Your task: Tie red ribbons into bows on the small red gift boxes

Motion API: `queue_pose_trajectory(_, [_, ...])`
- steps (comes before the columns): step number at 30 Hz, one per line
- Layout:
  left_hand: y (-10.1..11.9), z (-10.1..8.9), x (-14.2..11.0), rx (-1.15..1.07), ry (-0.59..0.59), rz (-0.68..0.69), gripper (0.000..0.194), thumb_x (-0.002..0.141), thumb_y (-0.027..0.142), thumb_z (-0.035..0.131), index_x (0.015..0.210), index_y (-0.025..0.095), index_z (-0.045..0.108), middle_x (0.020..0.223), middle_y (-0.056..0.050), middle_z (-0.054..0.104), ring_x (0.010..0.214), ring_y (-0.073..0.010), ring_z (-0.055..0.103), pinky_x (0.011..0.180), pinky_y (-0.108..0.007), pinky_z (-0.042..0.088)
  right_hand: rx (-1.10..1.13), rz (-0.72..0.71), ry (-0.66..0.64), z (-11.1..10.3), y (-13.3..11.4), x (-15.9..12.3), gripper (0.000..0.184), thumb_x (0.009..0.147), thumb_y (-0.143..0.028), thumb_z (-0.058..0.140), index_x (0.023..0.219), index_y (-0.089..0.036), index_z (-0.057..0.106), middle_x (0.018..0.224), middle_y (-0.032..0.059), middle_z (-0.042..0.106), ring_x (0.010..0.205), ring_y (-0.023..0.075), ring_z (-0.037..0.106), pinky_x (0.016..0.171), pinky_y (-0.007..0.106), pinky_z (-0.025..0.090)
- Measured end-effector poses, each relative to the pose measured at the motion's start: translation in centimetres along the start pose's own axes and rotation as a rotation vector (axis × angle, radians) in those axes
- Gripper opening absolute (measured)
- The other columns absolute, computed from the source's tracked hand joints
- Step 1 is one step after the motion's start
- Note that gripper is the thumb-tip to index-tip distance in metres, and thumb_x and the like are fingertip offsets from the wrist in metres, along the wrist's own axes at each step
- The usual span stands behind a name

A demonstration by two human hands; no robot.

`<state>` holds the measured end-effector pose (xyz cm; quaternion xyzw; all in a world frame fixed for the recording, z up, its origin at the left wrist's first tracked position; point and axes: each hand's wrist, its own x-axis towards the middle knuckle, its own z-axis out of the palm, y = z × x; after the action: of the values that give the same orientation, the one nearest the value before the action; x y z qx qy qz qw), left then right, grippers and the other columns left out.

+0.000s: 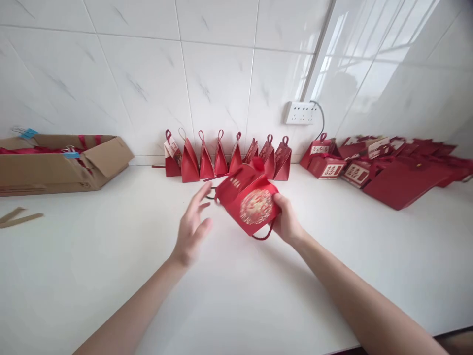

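A red gift box [254, 204] with a round gold-and-white pattern and a dark red cord handle is held tilted above the white table. My right hand [287, 217] grips its right edge, thumb on the front face. Part of the box is smeared by motion, and its upper flap looks raised. Just left of it, my left hand [192, 227] is open with fingers apart, near a thin dark loop at the box's left corner. I cannot tell whether a fingertip touches that loop.
Behind, several small red peaked boxes [190, 160] with loops line the tiled wall. At right lies a pile of red boxes and bags [402, 180]. A cardboard box [48, 170] with red ribbon and blue clips stands left, near brown strips [22, 220]. A power strip [301, 113] hangs on the wall.
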<state>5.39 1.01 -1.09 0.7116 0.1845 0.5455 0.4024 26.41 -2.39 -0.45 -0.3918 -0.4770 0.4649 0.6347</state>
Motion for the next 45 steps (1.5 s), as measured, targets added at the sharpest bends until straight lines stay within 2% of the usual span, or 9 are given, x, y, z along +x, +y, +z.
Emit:
queue_pose_trajectory(4, [0.3,0.4,-0.7,0.227,-0.027,0.229,0.071,0.081,0.042,0.058,0.143,0.024,0.028,0.148,-0.011,0.031,0.136,-0.0314,0.028,0.105,-0.045,0.035,0.455,0.129,-0.030,-0.3,-0.3,-0.1,0.050,0.079,-0.067,0.043,0.098,-0.024,0.060,0.096,0.0033,0.068,0.089,0.0246,0.066,0.074,0.040,0.058])
queue_pose_trajectory(10, [0.4,1.9,-1.6,0.269,-0.192,0.393,0.076,0.081,0.039,0.059,0.145,0.021,0.022,0.145,-0.015,0.033,0.133,-0.0314,0.034,0.105,-0.047,0.036,0.408,0.160,-0.085,-0.5,0.3,-0.4,0.051,0.079,-0.067,0.044,0.099,-0.023,0.061,0.094,0.0057,0.069,0.091,0.0255,0.066,0.077,0.041,0.056])
queue_pose_trajectory(16, [0.1,1.5,-0.9,-0.034,0.121,0.207,0.075,0.076,0.071,0.046,0.138,0.031,0.033,0.146,-0.009,0.028,0.127,-0.0306,0.040,0.097,-0.045,0.045,-0.153,-0.238,-0.154,-0.8,-1.0,-0.4,0.076,0.065,-0.071,0.062,0.122,-0.023,0.049,0.113,0.0104,0.061,0.106,0.0326,0.058,0.088,0.048,0.050])
queue_pose_trajectory(22, [-0.4,0.5,-0.8,0.037,-0.183,-0.088,0.107,0.062,0.062,0.071,0.144,0.036,0.006,0.152,-0.009,0.015,0.136,-0.0337,0.028,0.105,-0.049,0.038,-0.857,-0.680,-0.333,-0.9,-1.3,-0.8,0.103,0.064,-0.054,0.073,0.145,-0.023,0.019,0.134,0.0162,0.041,0.122,0.0329,0.044,0.098,0.049,0.042])
queue_pose_trajectory(27, [-0.1,0.2,-0.3,0.172,-0.272,-0.072,0.110,0.056,0.046,0.079,0.143,0.025,0.017,0.138,-0.015,0.037,0.125,-0.0356,0.041,0.103,-0.052,0.038,-0.888,-0.577,-0.394,-0.8,-0.7,-0.7,0.109,0.062,-0.058,0.074,0.146,-0.023,0.013,0.136,0.0188,0.034,0.124,0.0348,0.040,0.094,0.049,0.045])
queue_pose_trajectory(34, [-0.2,0.0,-0.2,0.130,-0.290,-0.159,0.093,0.067,0.038,0.071,0.142,0.022,0.019,0.135,-0.016,0.041,0.126,-0.0318,0.042,0.102,-0.048,0.040,-0.889,-0.460,-0.348,-0.2,-0.3,-0.9,0.108,0.059,-0.055,0.077,0.144,-0.020,0.019,0.132,0.0197,0.038,0.122,0.0353,0.042,0.100,0.052,0.038])
queue_pose_trajectory(38, [-0.8,-0.2,-0.4,0.130,-0.197,-0.132,0.081,0.069,0.044,0.067,0.136,0.021,0.029,0.138,-0.016,0.036,0.128,-0.0303,0.039,0.101,-0.045,0.040,-0.902,-0.417,-0.290,0.2,0.1,-1.3,0.102,0.063,-0.053,0.076,0.142,-0.020,0.021,0.133,0.0197,0.037,0.123,0.0341,0.042,0.100,0.052,0.038])
queue_pose_trajectory(41, [-1.0,-0.3,0.0,0.119,0.005,-0.093,0.067,0.069,0.056,0.063,0.121,0.019,0.043,0.130,-0.014,0.044,0.124,-0.0290,0.042,0.100,-0.043,0.040,-0.911,-0.406,-0.238,0.2,0.4,-1.4,0.098,0.065,-0.050,0.074,0.141,-0.020,0.021,0.134,0.0191,0.036,0.126,0.0335,0.040,0.102,0.052,0.036])
queue_pose_trajectory(45, [-0.1,-0.3,0.7,0.101,0.241,-0.247,0.035,0.080,0.053,0.052,0.079,0.018,0.053,0.077,-0.003,0.058,0.077,-0.0174,0.058,0.075,-0.031,0.047,-0.903,-0.409,-0.188,0.3,0.7,-1.3,0.096,0.064,-0.049,0.075,0.139,-0.020,0.023,0.134,0.0190,0.036,0.127,0.0340,0.039,0.104,0.053,0.035])
